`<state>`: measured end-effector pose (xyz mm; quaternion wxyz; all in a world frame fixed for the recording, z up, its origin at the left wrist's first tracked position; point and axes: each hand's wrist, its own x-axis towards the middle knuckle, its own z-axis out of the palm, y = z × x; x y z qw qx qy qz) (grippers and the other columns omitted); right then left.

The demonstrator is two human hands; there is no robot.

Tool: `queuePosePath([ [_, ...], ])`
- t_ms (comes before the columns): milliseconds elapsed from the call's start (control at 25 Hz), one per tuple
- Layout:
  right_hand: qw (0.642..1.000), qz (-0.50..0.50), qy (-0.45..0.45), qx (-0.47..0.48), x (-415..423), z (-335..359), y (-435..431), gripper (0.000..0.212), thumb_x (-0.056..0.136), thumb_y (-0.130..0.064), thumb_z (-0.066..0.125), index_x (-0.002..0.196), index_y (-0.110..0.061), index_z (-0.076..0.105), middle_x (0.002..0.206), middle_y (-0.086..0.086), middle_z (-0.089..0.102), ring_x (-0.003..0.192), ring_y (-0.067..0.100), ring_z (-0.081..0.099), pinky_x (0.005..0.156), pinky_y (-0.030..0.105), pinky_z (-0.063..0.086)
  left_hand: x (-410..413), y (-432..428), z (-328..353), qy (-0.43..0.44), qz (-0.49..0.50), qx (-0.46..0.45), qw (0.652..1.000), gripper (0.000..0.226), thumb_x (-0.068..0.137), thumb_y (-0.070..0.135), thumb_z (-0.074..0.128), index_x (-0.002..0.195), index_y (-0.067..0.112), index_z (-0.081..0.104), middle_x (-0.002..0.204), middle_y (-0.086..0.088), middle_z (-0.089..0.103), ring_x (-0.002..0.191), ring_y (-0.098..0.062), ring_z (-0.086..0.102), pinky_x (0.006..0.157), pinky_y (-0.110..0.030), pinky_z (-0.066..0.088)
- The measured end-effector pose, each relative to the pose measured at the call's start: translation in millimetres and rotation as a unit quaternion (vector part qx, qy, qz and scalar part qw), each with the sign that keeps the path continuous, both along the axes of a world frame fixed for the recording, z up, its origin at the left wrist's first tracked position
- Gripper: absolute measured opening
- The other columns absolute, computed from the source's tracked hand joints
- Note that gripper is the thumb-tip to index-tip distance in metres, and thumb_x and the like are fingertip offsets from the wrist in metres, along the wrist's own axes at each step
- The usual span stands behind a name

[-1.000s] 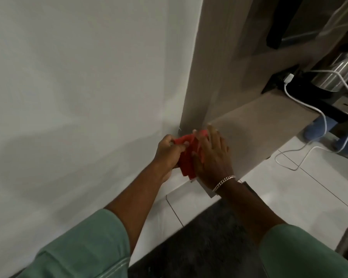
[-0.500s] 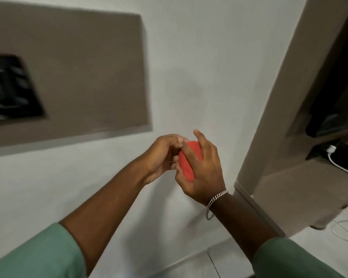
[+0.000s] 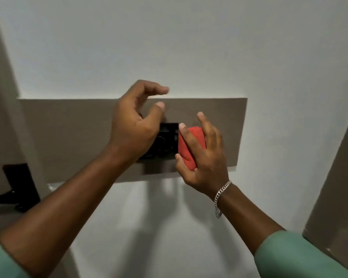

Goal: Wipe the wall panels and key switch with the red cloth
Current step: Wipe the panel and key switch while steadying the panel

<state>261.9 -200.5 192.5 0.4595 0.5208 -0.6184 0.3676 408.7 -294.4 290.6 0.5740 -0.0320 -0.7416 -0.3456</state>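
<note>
A brown wall panel (image 3: 68, 133) runs across the white wall at mid height. A black key switch (image 3: 167, 141) is set in its middle, partly hidden by my left hand. My left hand (image 3: 137, 125) hovers in front of the switch with fingers curled apart, holding nothing. My right hand (image 3: 203, 157) holds the folded red cloth (image 3: 191, 145) against the panel just right of the switch.
A black door handle (image 3: 18, 189) sticks out at the lower left on a brown door surface. A brown cabinet side (image 3: 338, 187) rises at the right edge. White wall (image 3: 169, 37) fills the space above and below the panel.
Both hands rose from the low cabinet corner to the panel. My left hand let go of the cloth and opened; my right hand now presses the cloth beside the switch.
</note>
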Motion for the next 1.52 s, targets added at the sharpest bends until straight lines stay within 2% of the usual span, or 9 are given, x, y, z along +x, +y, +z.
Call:
queuePosePath([
  [120,0.999,-0.029,-0.008,0.013,14,10,-21,0.071,0.082,-0.038,0.067,0.147,-0.019,0.045,0.159,0.023,0.03,0.131,0.044,0.047,0.105,0.055,0.042,23,-52,-6,0.047,0.186,-0.109,0.975,0.029,0.084,0.0,0.048,0.105,0.001,0.069,0.12,-0.009,0.069,0.13,-0.021,0.054,0.11,-0.028,0.042],
  [200,0.999,-0.038,-0.002,0.014,20,15,-34,0.071,0.083,-0.04,0.065,0.148,-0.018,0.044,0.16,0.02,0.028,0.131,0.043,0.046,0.107,0.054,0.04,34,-91,-23,0.007,0.264,-0.209,0.942,0.037,0.083,-0.003,0.047,0.114,-0.005,0.066,0.133,-0.018,0.061,0.138,-0.033,0.045,0.118,-0.044,0.033],
  [400,0.995,-0.083,0.023,0.044,24,14,-73,0.07,0.091,-0.046,0.044,0.154,-0.019,0.029,0.166,0.01,0.016,0.152,0.031,0.021,0.108,0.057,0.036,36,-158,-57,-0.136,0.431,-0.43,0.782,0.065,0.087,0.02,0.039,0.15,0.003,0.034,0.159,-0.017,0.029,0.15,-0.036,0.021,0.121,-0.054,0.012],
  [520,0.992,-0.097,0.054,0.052,7,1,-78,0.07,0.094,-0.047,0.036,0.155,-0.015,0.023,0.164,0.008,0.017,0.153,0.031,0.018,0.113,0.066,0.029,29,-170,-64,-0.134,0.494,-0.451,0.731,0.067,0.094,0.034,0.034,0.154,0.006,0.022,0.163,-0.015,0.021,0.152,-0.031,0.015,0.122,-0.053,0.009],
  [760,0.995,-0.094,-0.003,0.013,4,1,-89,0.068,0.099,-0.058,0.023,0.157,-0.023,0.015,0.167,0.0,0.006,0.157,0.027,0.005,0.123,0.062,0.002,24,-174,-66,-0.12,0.526,-0.454,0.709,0.072,0.095,0.041,0.032,0.155,0.005,0.018,0.164,-0.015,0.017,0.152,-0.031,0.012,0.123,-0.052,0.007],
  [920,0.988,-0.094,0.115,0.044,-17,-5,-75,0.062,0.101,-0.053,0.029,0.155,-0.021,0.027,0.163,0.005,0.021,0.153,0.032,0.019,0.119,0.068,0.017,23,-174,-68,-0.114,0.539,-0.453,0.701,0.072,0.094,0.042,0.032,0.155,0.005,0.019,0.163,-0.015,0.017,0.152,-0.031,0.014,0.122,-0.053,0.009],
  [1080,0.992,-0.111,0.051,0.024,-8,3,-84,0.063,0.101,-0.053,0.027,0.156,-0.023,0.024,0.166,0.002,0.015,0.156,0.031,0.013,0.121,0.064,0.009,20,-171,-70,-0.104,0.539,-0.45,0.704,0.074,0.093,0.042,0.032,0.155,0.005,0.017,0.165,-0.013,0.011,0.152,-0.03,0.013,0.123,-0.052,0.008],
  [1240,0.985,-0.08,0.143,0.063,-21,7,-73,0.06,0.101,-0.05,0.031,0.153,-0.021,0.034,0.163,0.006,0.023,0.154,0.032,0.018,0.119,0.069,0.016,20,-177,-71,-0.095,0.542,-0.454,0.701,0.075,0.093,0.043,0.032,0.155,0.005,0.016,0.166,-0.012,0.007,0.152,-0.03,0.013,0.123,-0.052,0.007],
  [1520,0.987,-0.076,0.135,0.046,-14,11,-79,0.058,0.099,-0.049,0.035,0.151,-0.022,0.039,0.163,0.007,0.026,0.153,0.033,0.02,0.12,0.067,0.012,19,-176,-76,-0.096,0.548,-0.431,0.711,0.076,0.092,0.043,0.033,0.155,0.005,0.014,0.165,-0.013,0.006,0.153,-0.029,0.009,0.123,-0.052,0.007],
])
